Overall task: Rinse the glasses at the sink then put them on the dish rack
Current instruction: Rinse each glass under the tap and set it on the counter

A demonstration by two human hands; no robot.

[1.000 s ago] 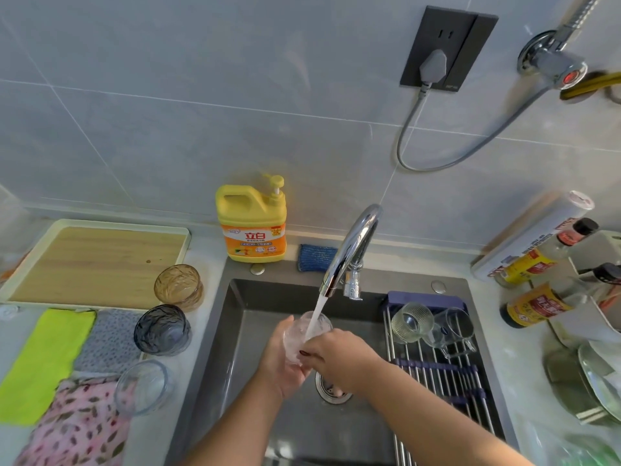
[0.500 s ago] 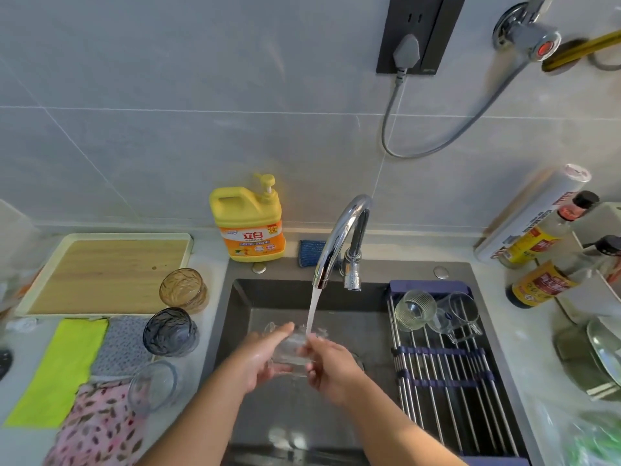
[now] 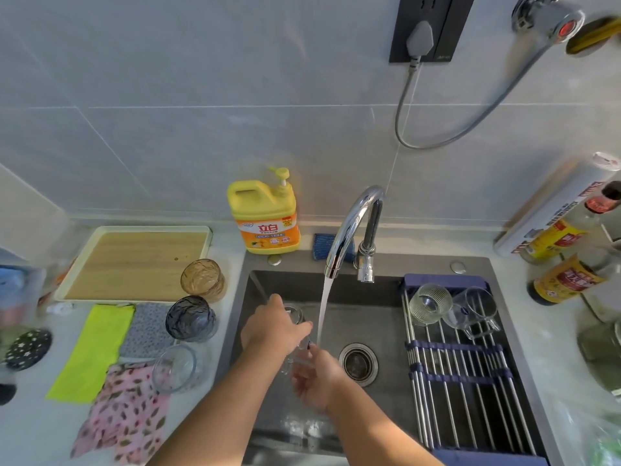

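Head camera looks steeply down, close over the sink (image 3: 386,327); wall behind.

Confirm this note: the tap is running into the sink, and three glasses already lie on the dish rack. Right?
Wrong on the count. The head view shows two glasses on the dish rack, not three: a ribbed glass and a clear glass. The tap is running into the sink.

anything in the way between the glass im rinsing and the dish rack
Nothing solid. Only the water stream falls between the glass in the left hand and the dish rack. A ribbed glass and a clear mug lie at the rack's far end; its nearer bars are bare.
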